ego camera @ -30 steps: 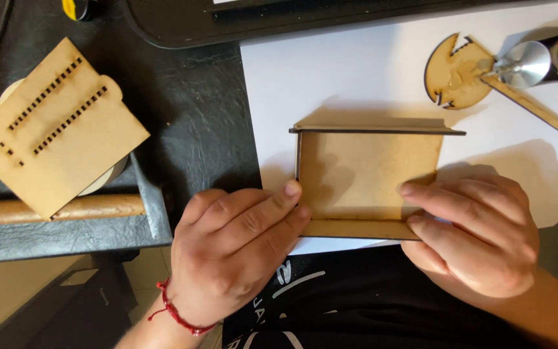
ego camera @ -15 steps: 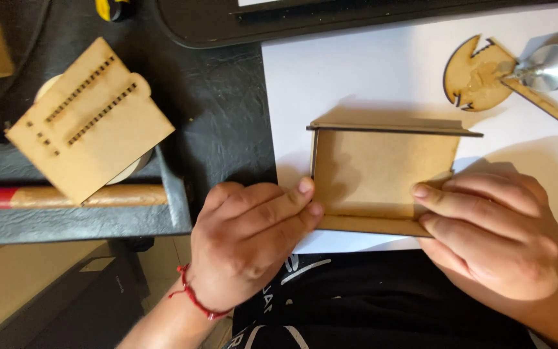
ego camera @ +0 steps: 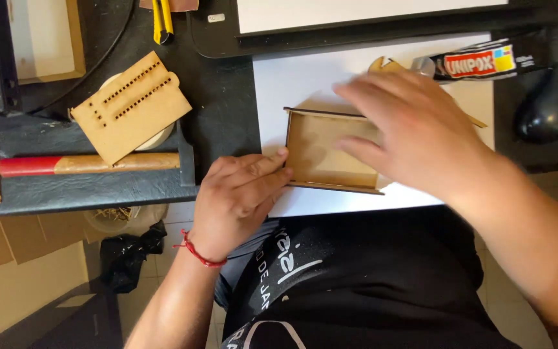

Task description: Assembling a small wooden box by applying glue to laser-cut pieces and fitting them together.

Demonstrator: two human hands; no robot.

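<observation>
left hand (ego camera: 237, 197) steadies the open wooden box (ego camera: 330, 152) while right hand (ego camera: 414, 132) hovers blurred above it.

Left of the fingers, a perforated wooden panel (ego camera: 130, 106) is lying tilted on a pale round disc (ego camera: 152, 137), with a red-and-tan rod (ego camera: 88, 164) resting just below it. A yellow utility knife (ego camera: 161, 19) is sitting up beyond them. Past the fingertips, a glue tube (ego camera: 485, 60) is lying by a dark computer mouse (ego camera: 553, 100). White paper (ego camera: 279, 84) is spreading beneath, and a black bag (ego camera: 127, 255) is slumping on the floor.
</observation>
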